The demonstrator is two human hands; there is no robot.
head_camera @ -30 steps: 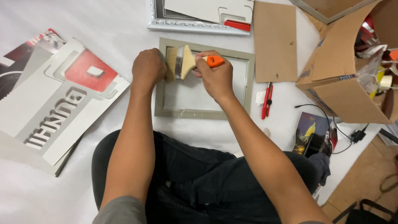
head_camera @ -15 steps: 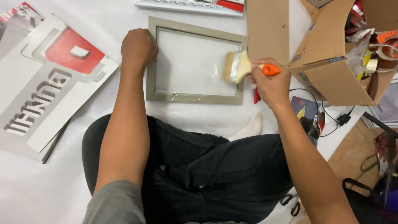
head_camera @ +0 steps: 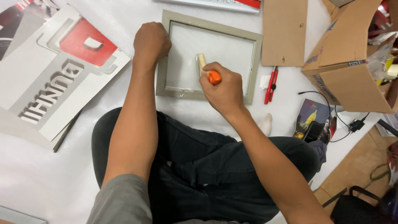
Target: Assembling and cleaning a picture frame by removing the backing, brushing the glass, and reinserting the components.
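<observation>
The paintbrush [head_camera: 206, 68] sits in our right hand [head_camera: 224, 89], the fingers curled tight around its orange handle while the pale bristle end points away from us and rests on the glass pane. That pane belongs to a grey-green picture frame [head_camera: 162, 62] lying flat on the white sheet just beyond our crossed legs, and the brush is over its near middle part. Our left hand [head_camera: 151, 41] is balled into a fist and presses down on the frame's far left corner, holding nothing that we can see.

Just right of the frame, a red utility knife [head_camera: 271, 85] lies on the sheet beside a small white scrap. Farther off, a brown backing board [head_camera: 284, 31] lies flat, touching the frame's far right corner. An open cardboard box [head_camera: 352, 62] stands at the right edge, with packets showing inside it. Near it, by our right knee, we see a dark printed card [head_camera: 309, 118] and a black cable with a plug.

To the left, well apart from the frame, a large red, white and grey poster [head_camera: 54, 79] lies spread over other sheets.
</observation>
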